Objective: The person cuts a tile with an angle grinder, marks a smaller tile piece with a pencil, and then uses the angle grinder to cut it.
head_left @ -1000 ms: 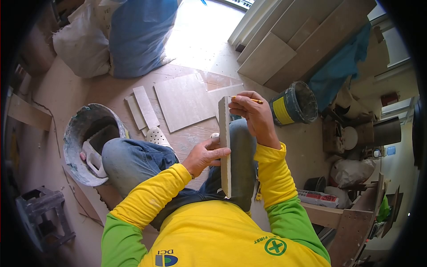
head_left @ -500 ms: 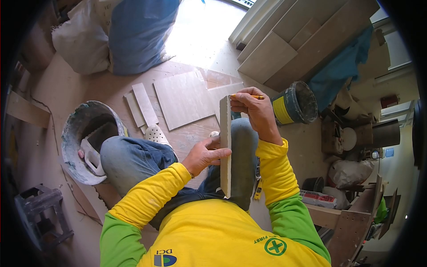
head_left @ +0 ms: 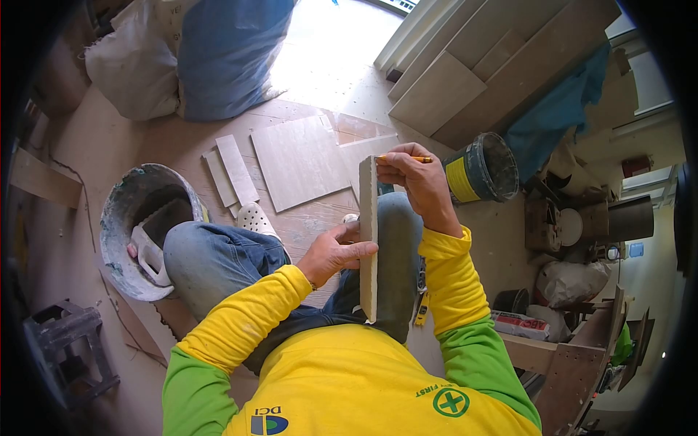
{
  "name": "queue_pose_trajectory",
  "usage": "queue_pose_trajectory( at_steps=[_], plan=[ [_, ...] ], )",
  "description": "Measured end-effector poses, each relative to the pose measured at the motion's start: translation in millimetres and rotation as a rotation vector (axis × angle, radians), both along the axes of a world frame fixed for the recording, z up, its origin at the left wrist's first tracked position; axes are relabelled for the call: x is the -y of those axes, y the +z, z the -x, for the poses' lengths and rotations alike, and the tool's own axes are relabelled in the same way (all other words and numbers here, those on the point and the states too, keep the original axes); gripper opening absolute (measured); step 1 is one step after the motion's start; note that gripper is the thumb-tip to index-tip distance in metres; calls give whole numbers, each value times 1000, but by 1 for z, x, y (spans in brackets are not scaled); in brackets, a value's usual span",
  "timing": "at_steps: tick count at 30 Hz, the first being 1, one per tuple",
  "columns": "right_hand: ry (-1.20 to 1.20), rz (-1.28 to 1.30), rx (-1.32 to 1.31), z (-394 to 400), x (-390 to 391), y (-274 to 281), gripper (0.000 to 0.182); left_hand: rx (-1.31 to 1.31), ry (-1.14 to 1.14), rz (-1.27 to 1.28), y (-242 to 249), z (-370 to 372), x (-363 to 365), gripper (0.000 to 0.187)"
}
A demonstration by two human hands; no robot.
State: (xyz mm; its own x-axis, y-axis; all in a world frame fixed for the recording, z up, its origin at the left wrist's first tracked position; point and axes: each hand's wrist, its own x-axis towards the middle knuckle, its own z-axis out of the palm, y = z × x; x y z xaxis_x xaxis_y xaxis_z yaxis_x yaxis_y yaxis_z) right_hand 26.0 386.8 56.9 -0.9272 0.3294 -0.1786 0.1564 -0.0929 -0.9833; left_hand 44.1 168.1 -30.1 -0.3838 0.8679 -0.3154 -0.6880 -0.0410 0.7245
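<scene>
A long, narrow strip of tile stands on edge over my lap, its rough pale side facing up. My left hand grips it near the middle, thumb across the upper edge and fingers behind, mostly hidden. Between the fingers of my right hand is a yellow pencil, its point touching the far end of the strip. Under the strip are my knees in blue jeans. A yellow tape measure lies beside my right thigh.
Large tile and narrow cut strips lie on the floor ahead. A dirty bucket holding a trowel stands left, a dark bucket right. A step stool sits lower left; boards lean at the back.
</scene>
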Motion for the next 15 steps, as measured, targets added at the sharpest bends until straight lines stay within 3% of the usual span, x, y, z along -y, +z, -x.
queue_pose_trajectory(
  at_steps=[15],
  plan=[
    [2, 12, 14, -7, 1, 2, 17, -2, 1, -28, -6, -1, -1, 89]
  ],
)
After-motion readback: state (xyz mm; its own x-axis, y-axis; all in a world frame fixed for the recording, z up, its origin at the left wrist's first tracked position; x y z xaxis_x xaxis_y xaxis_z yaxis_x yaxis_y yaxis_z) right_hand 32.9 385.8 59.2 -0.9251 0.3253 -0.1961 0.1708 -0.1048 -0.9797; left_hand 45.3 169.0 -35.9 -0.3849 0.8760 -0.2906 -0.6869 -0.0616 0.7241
